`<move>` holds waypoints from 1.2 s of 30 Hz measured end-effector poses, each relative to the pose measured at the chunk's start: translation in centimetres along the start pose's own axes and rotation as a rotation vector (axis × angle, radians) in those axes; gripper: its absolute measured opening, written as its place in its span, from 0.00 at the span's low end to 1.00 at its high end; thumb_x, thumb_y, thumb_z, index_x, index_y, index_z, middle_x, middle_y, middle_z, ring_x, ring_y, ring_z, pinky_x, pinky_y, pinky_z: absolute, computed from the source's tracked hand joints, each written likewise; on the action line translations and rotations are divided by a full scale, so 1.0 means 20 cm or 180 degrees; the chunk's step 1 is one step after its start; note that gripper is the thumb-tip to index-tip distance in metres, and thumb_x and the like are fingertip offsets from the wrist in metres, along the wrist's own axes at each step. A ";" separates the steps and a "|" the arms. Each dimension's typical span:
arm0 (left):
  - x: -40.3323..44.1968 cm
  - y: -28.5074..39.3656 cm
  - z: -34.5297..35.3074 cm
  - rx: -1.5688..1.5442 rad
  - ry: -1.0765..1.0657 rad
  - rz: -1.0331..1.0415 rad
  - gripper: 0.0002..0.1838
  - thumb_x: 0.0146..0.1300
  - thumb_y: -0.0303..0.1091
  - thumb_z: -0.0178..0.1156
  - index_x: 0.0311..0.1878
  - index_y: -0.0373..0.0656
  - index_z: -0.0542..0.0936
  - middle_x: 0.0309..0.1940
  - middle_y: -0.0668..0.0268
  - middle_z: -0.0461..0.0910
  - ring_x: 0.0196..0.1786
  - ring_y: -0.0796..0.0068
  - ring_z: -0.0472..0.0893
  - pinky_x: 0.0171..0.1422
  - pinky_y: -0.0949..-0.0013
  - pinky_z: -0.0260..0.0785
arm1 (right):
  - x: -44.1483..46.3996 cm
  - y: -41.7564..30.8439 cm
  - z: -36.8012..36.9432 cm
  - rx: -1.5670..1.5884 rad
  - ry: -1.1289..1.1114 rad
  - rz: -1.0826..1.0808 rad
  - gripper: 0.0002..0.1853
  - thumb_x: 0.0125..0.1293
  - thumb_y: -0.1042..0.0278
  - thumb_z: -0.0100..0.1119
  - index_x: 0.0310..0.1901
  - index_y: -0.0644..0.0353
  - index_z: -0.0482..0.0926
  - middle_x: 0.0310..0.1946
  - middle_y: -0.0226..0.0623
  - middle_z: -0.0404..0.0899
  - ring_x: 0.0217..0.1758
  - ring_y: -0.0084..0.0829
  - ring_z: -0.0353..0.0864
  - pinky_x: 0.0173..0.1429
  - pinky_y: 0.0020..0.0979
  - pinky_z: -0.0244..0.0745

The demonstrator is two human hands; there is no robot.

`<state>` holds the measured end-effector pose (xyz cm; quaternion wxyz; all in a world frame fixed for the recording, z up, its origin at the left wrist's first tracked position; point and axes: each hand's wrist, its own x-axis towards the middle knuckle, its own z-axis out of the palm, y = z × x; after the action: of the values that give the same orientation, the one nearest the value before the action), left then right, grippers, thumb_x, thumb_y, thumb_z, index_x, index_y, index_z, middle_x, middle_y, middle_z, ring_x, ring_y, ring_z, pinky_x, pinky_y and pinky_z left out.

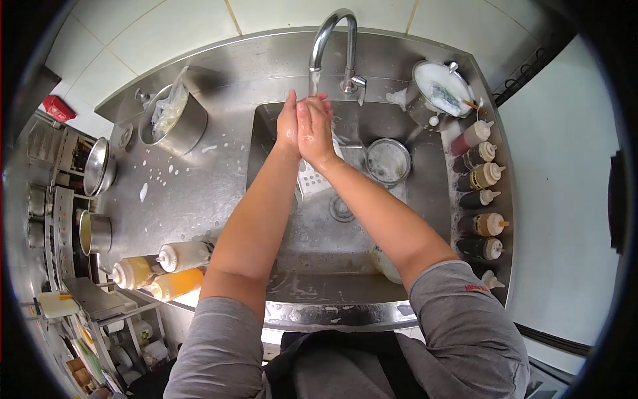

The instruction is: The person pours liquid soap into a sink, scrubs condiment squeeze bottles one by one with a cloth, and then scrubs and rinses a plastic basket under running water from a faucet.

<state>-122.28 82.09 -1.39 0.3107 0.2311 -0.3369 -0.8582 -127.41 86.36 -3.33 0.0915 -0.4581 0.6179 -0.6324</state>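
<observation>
My left hand (288,125) and my right hand (315,136) are pressed together, wet, below the spout of the chrome faucet (351,50). Water (314,82) runs from it onto them. Fingers of the left hand show past the right; both hands look cupped, fingers extended, with no object visible in them. Under my hands is the steel sink (312,243). A white perforated piece (316,178) lies in it, partly covered by my right wrist. To its right sits a round metal container (387,161), near the drain (341,208).
Squeeze bottles (484,176) line the right edge; more bottles (176,282) stand at front left. A pot with plastic bags (174,123) is on the left counter (166,193), and a foamy pot (442,90) at back right. A pale container (385,263) sits partly behind my right arm.
</observation>
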 end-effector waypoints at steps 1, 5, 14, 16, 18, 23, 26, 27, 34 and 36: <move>0.00 -0.01 -0.01 -0.0018 0.0026 0.0013 0.31 0.69 0.54 0.35 0.45 0.30 0.74 0.37 0.54 0.78 0.40 0.61 0.77 0.48 0.65 0.71 | -0.03 0.03 0.00 -0.0064 0.0132 -0.0529 0.14 0.66 0.60 0.46 0.38 0.63 0.72 0.42 0.51 0.72 0.47 0.48 0.71 0.47 0.44 0.63; -0.06 -0.18 -0.10 0.1895 -0.0086 0.0264 0.32 0.65 0.47 0.50 0.66 0.38 0.56 0.61 0.57 0.64 0.63 0.63 0.64 0.68 0.65 0.53 | 0.01 0.30 -0.07 -0.0976 -0.0016 -0.0742 0.13 0.64 0.63 0.49 0.45 0.62 0.68 0.51 0.49 0.68 0.54 0.53 0.67 0.57 0.43 0.62; -0.30 -0.68 -0.61 0.1781 0.1779 -0.0391 0.19 0.64 0.42 0.54 0.48 0.34 0.73 0.35 0.57 0.79 0.33 0.71 0.77 0.37 0.71 0.68 | -0.60 0.40 -0.17 -0.2321 -0.2564 -0.0972 0.34 0.63 0.54 0.49 0.67 0.60 0.52 0.70 0.39 0.49 0.72 0.40 0.48 0.72 0.46 0.44; -0.30 -0.71 -0.58 0.1702 0.1923 -0.0123 0.17 0.65 0.42 0.52 0.44 0.35 0.75 0.32 0.59 0.79 0.32 0.73 0.76 0.36 0.70 0.68 | -0.58 0.40 -0.09 -0.2980 -0.1227 0.0455 0.34 0.63 0.54 0.47 0.67 0.59 0.53 0.70 0.36 0.48 0.72 0.37 0.49 0.72 0.46 0.44; -0.32 -0.68 -0.58 0.1632 0.2076 0.0157 0.17 0.66 0.43 0.51 0.40 0.35 0.76 0.30 0.61 0.79 0.32 0.75 0.75 0.35 0.69 0.67 | -0.59 0.44 -0.06 -0.2913 -0.1530 -0.0034 0.33 0.63 0.55 0.47 0.67 0.57 0.53 0.70 0.36 0.48 0.72 0.36 0.49 0.72 0.46 0.44; -0.34 -0.61 -0.59 0.2550 0.1441 0.0060 0.10 0.60 0.33 0.60 0.37 0.37 0.71 0.31 0.61 0.79 0.33 0.76 0.76 0.36 0.70 0.68 | -0.33 0.75 -0.04 -0.1099 -0.2001 0.0082 0.18 0.63 0.66 0.47 0.53 0.62 0.74 0.55 0.43 0.72 0.57 0.39 0.72 0.62 0.43 0.63; -0.35 -0.55 -0.44 0.2373 0.1481 -0.0030 0.13 0.54 0.26 0.63 0.37 0.40 0.67 0.32 0.60 0.78 0.33 0.75 0.76 0.37 0.70 0.69 | -0.03 0.43 -0.03 -0.0408 -0.1703 0.0967 0.11 0.61 0.73 0.48 0.40 0.67 0.79 0.40 0.44 0.80 0.41 0.35 0.80 0.50 0.37 0.75; -0.34 -0.56 -0.43 0.2333 0.1331 -0.0035 0.13 0.54 0.26 0.63 0.37 0.41 0.67 0.31 0.62 0.77 0.33 0.76 0.75 0.37 0.70 0.68 | 0.05 0.34 -0.03 0.0101 -0.2075 0.1427 0.11 0.61 0.75 0.48 0.39 0.69 0.79 0.36 0.44 0.80 0.38 0.32 0.81 0.46 0.34 0.77; -0.59 -0.64 -0.23 0.4934 0.0219 0.0391 0.12 0.52 0.23 0.54 0.42 0.40 0.69 0.32 0.49 0.78 0.38 0.49 0.78 0.38 0.55 0.70 | 0.27 0.09 -0.04 -0.0776 -0.3309 0.1698 0.10 0.59 0.77 0.50 0.40 0.70 0.79 0.34 0.43 0.81 0.38 0.30 0.82 0.44 0.28 0.78; -0.70 -0.66 -0.20 0.5465 0.0018 0.0161 0.12 0.54 0.24 0.52 0.43 0.41 0.69 0.32 0.51 0.78 0.37 0.51 0.79 0.37 0.55 0.70 | 0.26 0.13 -0.03 -0.1222 -0.3333 0.1491 0.11 0.59 0.76 0.51 0.41 0.68 0.79 0.37 0.43 0.81 0.40 0.33 0.82 0.46 0.29 0.77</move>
<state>-115.07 97.59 -10.89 0.0481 0.3808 -0.8739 -0.2983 -131.97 82.54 -3.07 0.4360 -0.5686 0.6783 -0.1631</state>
